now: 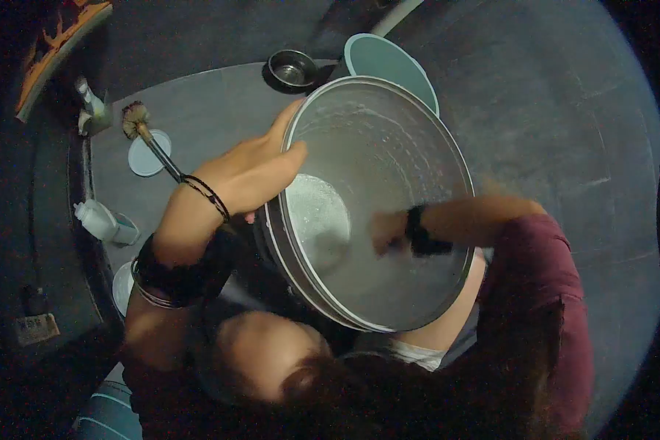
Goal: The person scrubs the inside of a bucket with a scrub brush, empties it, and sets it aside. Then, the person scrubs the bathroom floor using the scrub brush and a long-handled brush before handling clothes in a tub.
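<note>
A large pale bucket (389, 147) leans with its mouth toward me, above my bent legs. Whitish streaks that look like suds mark its inner wall, and its bottom (317, 216) is bright and looks wet. My left hand (260, 172) is closed on the rim at the left, its thumb over the edge and the other fingers mostly hidden outside. Inside the bucket is my right hand (389, 233), near the lower wall, with a dark band on the wrist. Motion smears its fingers, so I cannot make out whether it holds anything.
Behind the bucket stand a teal tub (392, 62) and a metal bowl (292, 71). To the left are a long-handled brush (152, 139), a round white lid-like disc (145, 158) and a white bottle (106, 222). A blue-green container (106, 414) sits at the lower left.
</note>
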A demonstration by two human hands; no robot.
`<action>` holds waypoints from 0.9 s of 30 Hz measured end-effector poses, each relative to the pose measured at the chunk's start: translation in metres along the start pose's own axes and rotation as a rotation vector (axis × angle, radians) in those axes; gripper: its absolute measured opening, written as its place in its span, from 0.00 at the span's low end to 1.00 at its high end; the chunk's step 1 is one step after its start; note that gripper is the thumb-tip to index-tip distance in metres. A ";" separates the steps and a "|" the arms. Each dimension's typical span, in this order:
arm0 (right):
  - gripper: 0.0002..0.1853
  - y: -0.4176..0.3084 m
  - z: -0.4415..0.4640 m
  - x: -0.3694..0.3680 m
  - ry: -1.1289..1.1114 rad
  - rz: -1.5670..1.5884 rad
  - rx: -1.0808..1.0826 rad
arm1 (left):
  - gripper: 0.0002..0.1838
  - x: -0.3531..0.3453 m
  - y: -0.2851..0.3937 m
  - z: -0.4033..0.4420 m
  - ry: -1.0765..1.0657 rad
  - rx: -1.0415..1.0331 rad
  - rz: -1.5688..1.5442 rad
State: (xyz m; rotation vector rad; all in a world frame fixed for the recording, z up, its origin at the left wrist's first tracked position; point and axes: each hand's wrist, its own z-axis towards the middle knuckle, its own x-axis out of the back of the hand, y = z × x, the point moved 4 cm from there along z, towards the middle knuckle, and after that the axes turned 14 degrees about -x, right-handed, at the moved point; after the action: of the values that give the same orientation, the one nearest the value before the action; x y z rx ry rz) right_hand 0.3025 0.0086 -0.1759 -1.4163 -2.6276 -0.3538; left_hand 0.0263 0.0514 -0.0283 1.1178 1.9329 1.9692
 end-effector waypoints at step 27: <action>0.11 -0.079 -0.031 -0.004 -0.757 1.167 0.025 | 0.32 -0.016 -0.006 0.004 0.134 -0.176 0.060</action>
State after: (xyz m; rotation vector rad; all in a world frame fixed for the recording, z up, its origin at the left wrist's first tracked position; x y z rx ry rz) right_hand 0.2387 -0.0448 -0.1581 -3.1065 -1.5780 0.4291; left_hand 0.0373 0.0461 -0.0406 1.0345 1.7620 2.2492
